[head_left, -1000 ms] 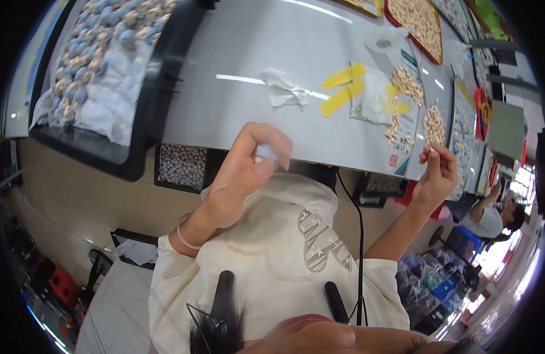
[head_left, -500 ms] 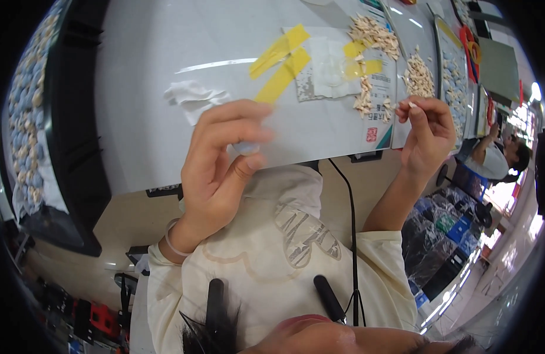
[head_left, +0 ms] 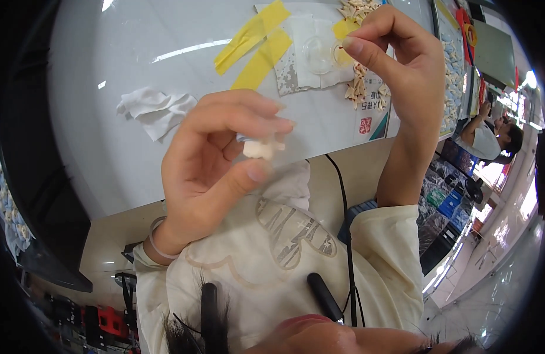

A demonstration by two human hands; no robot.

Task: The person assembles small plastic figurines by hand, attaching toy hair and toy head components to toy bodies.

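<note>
Left hand (head_left: 204, 150): thumb and fingers curled closed around one blue-and-cream piece (head_left: 259, 149), held up near the table (head_left: 107, 183) edge. Right hand (head_left: 405, 62): thumb and forefinger pinched on a tiny dark bit (head_left: 342, 48) (too small to identify), close to clear round dishes (head_left: 315, 55). Step in hand, apparently: fine fingertip handling at the dishes. Next move calls for: steady pinch, piece kept still.

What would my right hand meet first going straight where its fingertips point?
Probably the clear round dish on the white sheet; depth is unclear, so your right hand might pass above.
</note>
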